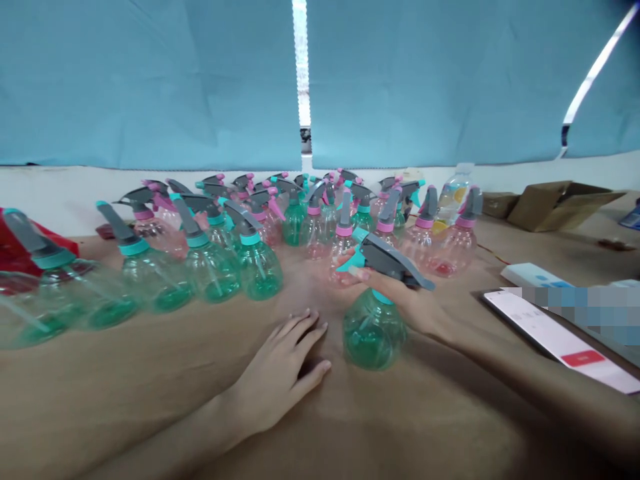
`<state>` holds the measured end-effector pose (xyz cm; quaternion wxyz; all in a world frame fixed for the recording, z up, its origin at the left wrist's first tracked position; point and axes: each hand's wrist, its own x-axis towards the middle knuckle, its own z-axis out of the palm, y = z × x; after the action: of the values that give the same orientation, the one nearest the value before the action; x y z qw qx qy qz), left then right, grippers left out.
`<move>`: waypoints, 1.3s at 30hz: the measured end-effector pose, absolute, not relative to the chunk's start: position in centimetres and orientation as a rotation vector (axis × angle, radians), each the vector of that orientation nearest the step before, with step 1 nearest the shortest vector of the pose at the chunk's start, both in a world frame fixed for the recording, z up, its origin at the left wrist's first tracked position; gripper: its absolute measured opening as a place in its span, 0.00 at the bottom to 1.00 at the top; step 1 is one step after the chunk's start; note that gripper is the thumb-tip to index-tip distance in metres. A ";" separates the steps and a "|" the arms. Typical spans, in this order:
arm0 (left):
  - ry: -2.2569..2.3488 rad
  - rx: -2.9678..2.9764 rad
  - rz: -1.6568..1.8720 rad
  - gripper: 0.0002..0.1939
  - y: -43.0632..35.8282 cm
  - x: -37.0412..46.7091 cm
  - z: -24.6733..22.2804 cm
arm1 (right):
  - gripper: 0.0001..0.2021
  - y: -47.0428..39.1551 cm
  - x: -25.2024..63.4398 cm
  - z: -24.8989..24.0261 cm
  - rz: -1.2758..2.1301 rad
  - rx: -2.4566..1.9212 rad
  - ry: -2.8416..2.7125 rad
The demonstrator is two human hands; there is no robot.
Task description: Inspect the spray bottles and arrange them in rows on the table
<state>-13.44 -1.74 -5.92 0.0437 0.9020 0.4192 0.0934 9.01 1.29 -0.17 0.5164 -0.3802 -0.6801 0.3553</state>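
A green spray bottle point(375, 333) with a grey and teal spray head stands upright right of centre. My right hand point(400, 293) is wrapped round its neck, with fingers by the teal trigger. To its left, my left hand point(287, 367) lies palm down on the brown table point(165, 387), fingers spread and nothing in them. Beyond my left hand stands another green spray bottle point(261, 270), in a row with several more on the left. Pink spray bottles point(453, 247) stand just behind the held one.
More pink and green bottles crowd the back middle. A lit phone point(560, 340) lies at the right, beside a white box point(535, 275). An open cardboard box point(545, 207) and a clear bottle point(456, 193) are at the back right. Something red point(45, 233) is at far left.
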 end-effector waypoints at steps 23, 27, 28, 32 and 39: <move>1.283 2.723 0.284 0.26 -1.8 -13.8 -6.1 | 0.12 2.0 8.7 -0.7 1.060 -0.870 -1.623; 1.285 2.705 0.295 0.25 -1.9 -13.8 -6.1 | 0.09 2.0 8.8 -0.8 1.031 -0.858 -1.605; 1.281 2.703 0.300 0.25 -1.9 -13.8 -6.1 | 0.09 2.0 8.8 -0.8 1.031 -0.852 -1.598; 1.265 2.703 0.347 0.25 -1.9 -13.8 -6.2 | 0.04 1.9 8.7 -0.7 1.038 -0.878 -1.595; 1.269 2.709 0.335 0.25 -1.9 -13.8 -6.0 | 0.05 2.1 9.0 -1.5 1.045 -0.902 -1.560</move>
<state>-13.78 -1.88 -6.04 0.0657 0.8979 0.4208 0.1112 8.98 2.06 -1.48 0.5050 -0.3738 -0.6464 0.4329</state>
